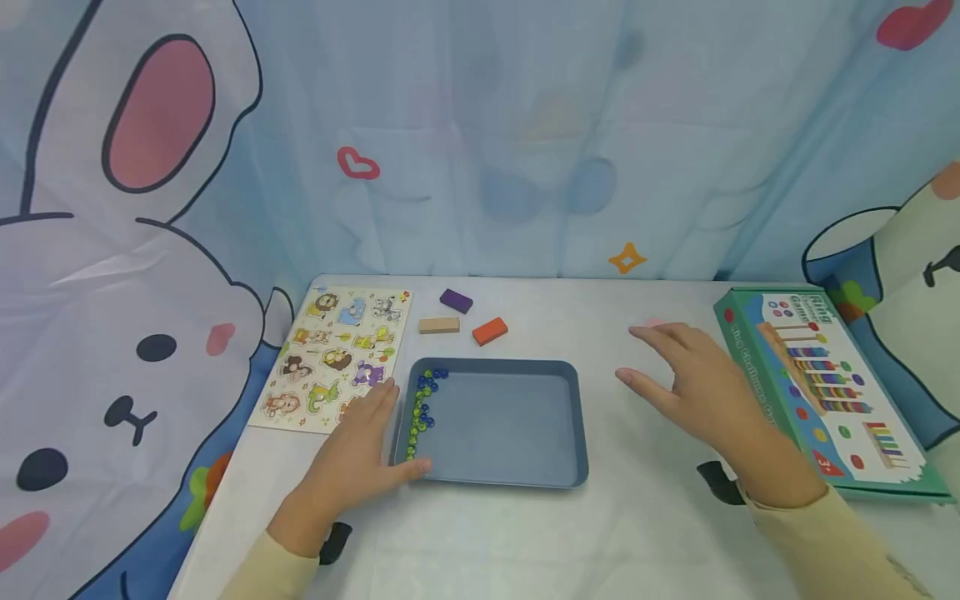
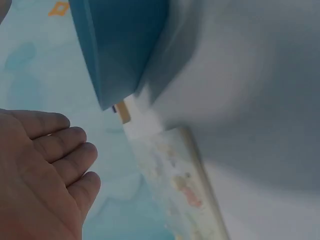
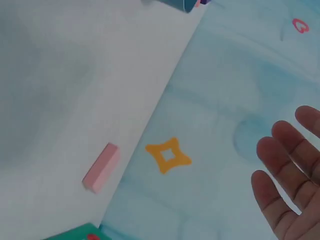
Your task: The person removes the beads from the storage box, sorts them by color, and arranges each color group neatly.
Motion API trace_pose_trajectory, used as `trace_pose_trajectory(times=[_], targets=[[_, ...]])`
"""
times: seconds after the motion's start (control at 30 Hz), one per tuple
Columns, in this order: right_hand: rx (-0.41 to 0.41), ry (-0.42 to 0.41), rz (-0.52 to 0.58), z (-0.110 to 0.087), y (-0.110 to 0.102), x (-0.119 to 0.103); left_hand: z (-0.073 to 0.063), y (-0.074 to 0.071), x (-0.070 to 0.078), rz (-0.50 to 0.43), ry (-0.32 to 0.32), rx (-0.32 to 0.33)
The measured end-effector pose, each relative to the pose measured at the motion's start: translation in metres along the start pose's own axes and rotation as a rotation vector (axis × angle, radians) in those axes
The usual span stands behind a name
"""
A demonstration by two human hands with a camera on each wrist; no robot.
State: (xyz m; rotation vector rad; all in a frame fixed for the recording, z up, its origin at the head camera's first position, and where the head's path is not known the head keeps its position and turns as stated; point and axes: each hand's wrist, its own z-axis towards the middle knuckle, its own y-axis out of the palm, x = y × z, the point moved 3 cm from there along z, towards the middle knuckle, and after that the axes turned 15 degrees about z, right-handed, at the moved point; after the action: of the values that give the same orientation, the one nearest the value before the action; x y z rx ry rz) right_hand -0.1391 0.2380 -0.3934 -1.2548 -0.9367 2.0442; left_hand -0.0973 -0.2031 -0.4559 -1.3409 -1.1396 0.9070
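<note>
A grey-blue tray (image 1: 510,425) lies on the table, with small green and blue beads (image 1: 420,408) gathered along its left side. My left hand (image 1: 348,462) is beside the tray's left edge, fingers extended, its thumb overlapping the near left corner. In the left wrist view the palm (image 2: 35,175) faces the camera with nothing in it, and the tray's outer side (image 2: 120,50) shows above. To the tray's right, my right hand (image 1: 693,387) hovers with fingers spread and holds nothing. Just beyond its fingertips is a pink block (image 3: 101,168), mostly hidden in the head view.
An animal picture board (image 1: 330,358) lies at the left. Behind the tray are a purple block (image 1: 456,301), a tan block (image 1: 438,325) and an orange block (image 1: 490,331). A green game box (image 1: 832,392) stands at the right, and a printed curtain (image 1: 480,142) hangs behind.
</note>
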Motion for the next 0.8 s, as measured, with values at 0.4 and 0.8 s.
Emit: trace_pose_trajectory(times=[0.4,0.8], targets=[[0.093,-0.259,0.069,0.017,0.031,-0.032,-0.016,0.019,0.005,-0.042,-0.048,-0.015],[0.02,-0.341,0.118,0.041,0.073,-0.078,-0.02,0.028,0.006,-0.03,-0.059,0.019]])
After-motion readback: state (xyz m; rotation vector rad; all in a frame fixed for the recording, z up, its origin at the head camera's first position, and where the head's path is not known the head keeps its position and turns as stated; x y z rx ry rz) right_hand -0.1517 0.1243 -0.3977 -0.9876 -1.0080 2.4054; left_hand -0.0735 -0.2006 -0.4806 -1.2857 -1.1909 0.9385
